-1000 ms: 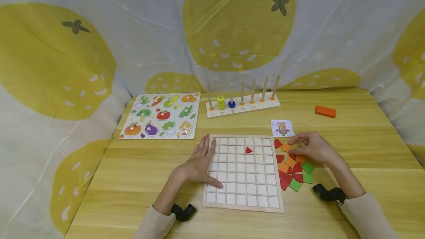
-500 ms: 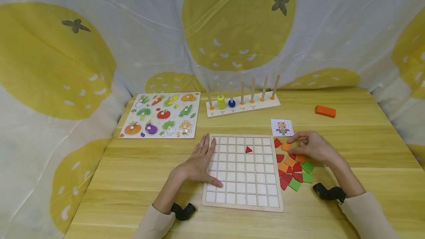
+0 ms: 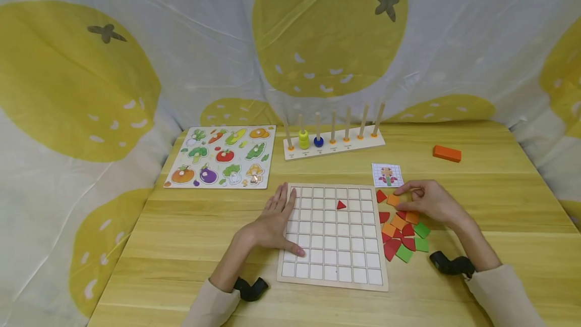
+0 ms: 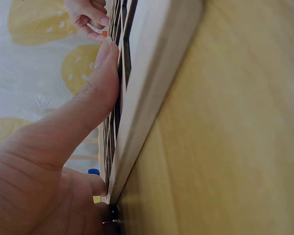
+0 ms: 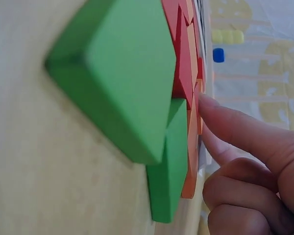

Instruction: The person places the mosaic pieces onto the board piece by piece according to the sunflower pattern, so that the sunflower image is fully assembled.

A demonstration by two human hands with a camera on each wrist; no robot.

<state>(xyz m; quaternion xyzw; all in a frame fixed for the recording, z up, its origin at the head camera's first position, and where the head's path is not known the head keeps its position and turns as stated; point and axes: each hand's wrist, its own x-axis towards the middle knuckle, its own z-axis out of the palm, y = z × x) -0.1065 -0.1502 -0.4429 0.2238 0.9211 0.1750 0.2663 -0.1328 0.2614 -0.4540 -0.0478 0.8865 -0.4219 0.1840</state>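
Wooden table [image 3: 190,246], pale yellow planks. On it: gridded tray [image 3: 333,233] near the front, loose pile of red, orange and green tiles [image 3: 401,233] just right of it, small pattern card [image 3: 387,174], vegetable puzzle board [image 3: 222,156], peg rack [image 3: 333,146] with perhaps two beads, orange block [image 3: 447,153] far right.

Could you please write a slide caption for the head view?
Left hand rests flat on grid board; right hand touches an orange tile beside it.
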